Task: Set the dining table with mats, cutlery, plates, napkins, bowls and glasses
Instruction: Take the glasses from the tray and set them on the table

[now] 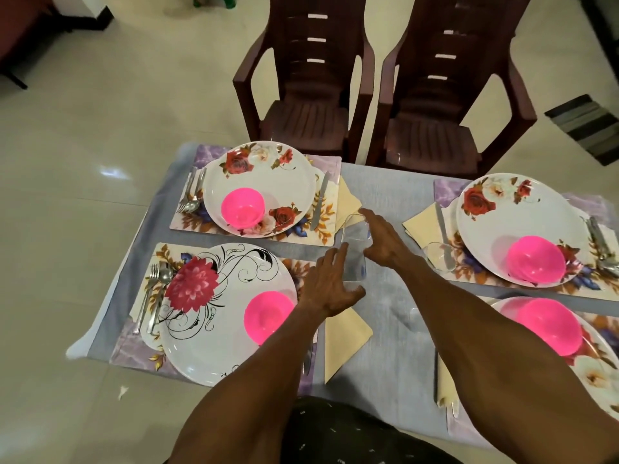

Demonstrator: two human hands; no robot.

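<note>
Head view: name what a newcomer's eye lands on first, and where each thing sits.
Four bright pink bowls stand out, one on each floral plate, such as the pink bowl on the far-left plate. At the table's middle the left hand and right hand flank a clear glass. Two dark brown chairs stand beyond the far edge.

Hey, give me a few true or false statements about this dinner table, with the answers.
1. Each plate in view carries a pink bowl. True.
2. Both hands are by a clear glass at mid-table. True.
3. The two chairs are white. False: they are dark brown.
4. The far left plate has its knife on its left. False: the knife lies to its right; fork and spoon lie left.
5. The napkins are pale yellow. True.
</note>
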